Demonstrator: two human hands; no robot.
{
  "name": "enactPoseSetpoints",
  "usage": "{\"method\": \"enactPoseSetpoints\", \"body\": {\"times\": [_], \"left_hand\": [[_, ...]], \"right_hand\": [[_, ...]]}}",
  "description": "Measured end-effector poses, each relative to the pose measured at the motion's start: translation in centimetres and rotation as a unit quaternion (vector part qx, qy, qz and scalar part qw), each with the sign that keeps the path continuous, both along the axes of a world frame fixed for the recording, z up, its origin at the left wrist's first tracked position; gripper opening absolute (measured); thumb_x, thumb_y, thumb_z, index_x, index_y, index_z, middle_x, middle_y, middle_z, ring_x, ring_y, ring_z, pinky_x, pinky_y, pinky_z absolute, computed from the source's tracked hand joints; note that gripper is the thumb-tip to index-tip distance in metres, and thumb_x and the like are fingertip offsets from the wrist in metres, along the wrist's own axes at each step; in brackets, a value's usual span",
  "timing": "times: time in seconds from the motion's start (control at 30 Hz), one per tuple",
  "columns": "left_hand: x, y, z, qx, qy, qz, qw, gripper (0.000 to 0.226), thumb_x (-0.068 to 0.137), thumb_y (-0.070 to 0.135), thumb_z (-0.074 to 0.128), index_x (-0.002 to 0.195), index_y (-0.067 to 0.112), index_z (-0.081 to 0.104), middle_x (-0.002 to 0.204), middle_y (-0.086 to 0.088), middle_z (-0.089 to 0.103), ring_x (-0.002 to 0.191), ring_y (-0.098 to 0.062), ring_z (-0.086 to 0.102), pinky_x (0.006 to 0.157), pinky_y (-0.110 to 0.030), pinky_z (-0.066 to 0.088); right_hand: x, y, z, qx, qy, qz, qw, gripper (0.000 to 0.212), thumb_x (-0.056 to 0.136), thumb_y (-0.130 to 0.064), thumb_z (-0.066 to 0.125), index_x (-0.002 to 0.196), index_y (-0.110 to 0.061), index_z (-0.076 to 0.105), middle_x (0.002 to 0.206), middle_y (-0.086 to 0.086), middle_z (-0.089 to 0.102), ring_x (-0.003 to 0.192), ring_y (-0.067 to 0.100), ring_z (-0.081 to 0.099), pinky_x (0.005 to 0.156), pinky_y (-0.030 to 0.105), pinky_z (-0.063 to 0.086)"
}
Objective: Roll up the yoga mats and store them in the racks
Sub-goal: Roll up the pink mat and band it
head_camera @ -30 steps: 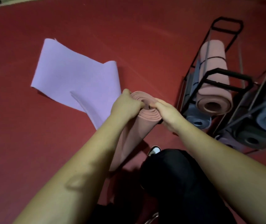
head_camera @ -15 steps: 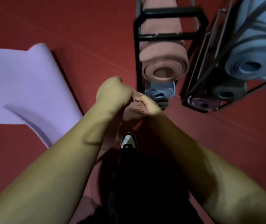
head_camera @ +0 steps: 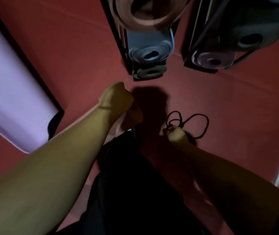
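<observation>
Pink foam shows only as a narrow strip beneath the left forearm: the rolled pink mat (head_camera: 116, 128) runs down from the left hand (head_camera: 118, 100) toward the lower centre of the frame, most of it hidden by the arm and by the person's dark trouser leg (head_camera: 130, 184). The left hand sits just above the middle of the frame, fingers curled tight over the top end of that roll, gripping it. The right hand (head_camera: 176, 134) lies to the right of it and slightly lower, well apart from the mat, its fingers closed in a pinch on a black cord (head_camera: 194, 122) whose loops spread on the red floor (head_camera: 237, 107) just above and to the right of the knuckles.

Along the top edge stand two dark racks. The left rack (head_camera: 123, 48), upper centre, holds a rolled pink mat at the top (head_camera: 145, 19), a blue roll (head_camera: 149, 53) under it and a grey roll (head_camera: 150, 72) lowest. The right rack (head_camera: 188, 53), upper right, holds a dark roll (head_camera: 247, 38) above a purple roll (head_camera: 213, 60); both are blurred. At the left of the frame a lilac mat (head_camera: 8, 85) lies on the floor, unrolled, well clear of both hands.
</observation>
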State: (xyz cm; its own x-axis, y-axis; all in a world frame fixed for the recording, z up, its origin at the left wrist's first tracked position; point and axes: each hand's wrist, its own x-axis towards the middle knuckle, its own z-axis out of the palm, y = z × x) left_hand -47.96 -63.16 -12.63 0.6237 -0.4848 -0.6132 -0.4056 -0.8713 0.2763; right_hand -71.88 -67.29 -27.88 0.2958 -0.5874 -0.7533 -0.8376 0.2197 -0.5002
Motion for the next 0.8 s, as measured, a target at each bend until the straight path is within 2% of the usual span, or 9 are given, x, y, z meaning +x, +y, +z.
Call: {"method": "enactPoseSetpoints", "body": {"times": [0.07,0.17,0.27,0.43,0.5,0.57,0.63,0.73,0.8], "left_hand": [[-0.1,0.2,-1.0,-0.004,-0.001,-0.014,1.000,0.024,0.083,0.013,0.058,0.107,0.011,0.059,0.119,-0.015,0.062,0.107,-0.036,0.059,0.076,-0.033,0.042],[-0.4,0.1,-2.0,0.003,0.000,-0.042,0.999,0.023,0.089,0.011,0.056,0.111,0.005,0.058,0.122,-0.015,0.058,0.112,-0.034,0.056,0.074,-0.031,0.035],[-0.7,0.1,-2.1,-0.005,-0.011,-0.052,0.999,0.017,0.090,0.013,0.055,0.106,0.007,0.055,0.121,-0.014,0.057,0.113,-0.033,0.055,0.076,-0.031,0.035],[-0.1,1.1,-1.2,-0.029,-0.013,-0.045,0.998,0.012,0.084,0.011,0.057,0.087,0.012,0.046,0.098,-0.009,0.053,0.101,-0.032,0.056,0.073,-0.032,0.035],[0.2,1.6,-0.2,-0.040,-0.009,-0.036,0.999,0.013,0.082,0.011,0.059,0.087,0.011,0.047,0.094,-0.007,0.051,0.100,-0.032,0.057,0.070,-0.032,0.034],[0.6,2.2,1.1,-0.050,-0.010,-0.024,0.998,0.015,0.083,0.011,0.059,0.097,0.010,0.055,0.107,-0.010,0.058,0.105,-0.032,0.058,0.071,-0.031,0.034],[0.8,2.9,3.0,-0.059,-0.030,-0.011,0.998,0.028,0.084,0.014,0.059,0.112,0.009,0.060,0.117,-0.012,0.061,0.110,-0.033,0.058,0.074,-0.029,0.036],[1.3,4.7,6.4,-0.067,-0.046,0.003,0.997,0.030,0.085,0.021,0.064,0.112,0.010,0.061,0.104,-0.009,0.059,0.097,-0.031,0.057,0.074,-0.028,0.036],[1.4,6.5,9.0,-0.063,-0.049,0.007,0.997,0.032,0.078,0.025,0.074,0.106,0.014,0.062,0.096,-0.006,0.059,0.089,-0.028,0.055,0.072,-0.029,0.037]], "right_hand": [[-2.0,-0.5,-1.6,-0.069,0.057,0.023,0.996,0.040,0.090,-0.021,0.056,0.114,0.011,0.063,0.111,0.033,0.064,0.105,0.046,0.061,0.091,0.040,0.043],[-3.8,-0.7,-3.1,-0.060,0.156,0.132,0.977,0.044,0.092,-0.021,0.062,0.133,-0.008,0.054,0.127,0.023,0.055,0.114,0.042,0.056,0.093,0.046,0.047],[-2.2,-1.1,-1.6,-0.071,0.200,0.236,0.948,0.042,0.096,-0.022,0.048,0.138,-0.018,0.047,0.135,0.018,0.051,0.117,0.038,0.053,0.090,0.048,0.049],[2.2,-2.5,1.4,-0.003,0.171,0.274,0.946,0.046,0.098,-0.025,0.036,0.134,0.000,0.051,0.145,0.019,0.044,0.124,0.037,0.043,0.089,0.042,0.032],[0.2,-2.4,0.9,-0.094,0.210,0.243,0.942,0.053,0.096,-0.032,0.034,0.137,-0.003,0.050,0.140,0.017,0.046,0.124,0.034,0.044,0.091,0.038,0.033],[-1.3,-2.2,1.8,-0.132,0.217,0.187,0.949,0.044,0.091,-0.030,0.050,0.129,-0.007,0.055,0.129,0.017,0.055,0.118,0.035,0.052,0.094,0.040,0.038],[-1.5,-2.7,2.3,-0.145,0.170,0.110,0.968,0.034,0.090,-0.030,0.054,0.115,-0.006,0.055,0.115,0.019,0.063,0.110,0.038,0.058,0.097,0.042,0.036],[-0.6,-3.9,6.3,-0.150,0.085,-0.018,0.985,0.022,0.093,-0.029,0.053,0.101,-0.009,0.049,0.094,0.014,0.062,0.099,0.037,0.061,0.098,0.043,0.037],[-0.6,-4.1,8.8,-0.164,0.023,-0.070,0.984,0.021,0.095,-0.024,0.053,0.104,-0.005,0.051,0.089,0.011,0.059,0.094,0.037,0.060,0.083,0.038,0.042]]}}
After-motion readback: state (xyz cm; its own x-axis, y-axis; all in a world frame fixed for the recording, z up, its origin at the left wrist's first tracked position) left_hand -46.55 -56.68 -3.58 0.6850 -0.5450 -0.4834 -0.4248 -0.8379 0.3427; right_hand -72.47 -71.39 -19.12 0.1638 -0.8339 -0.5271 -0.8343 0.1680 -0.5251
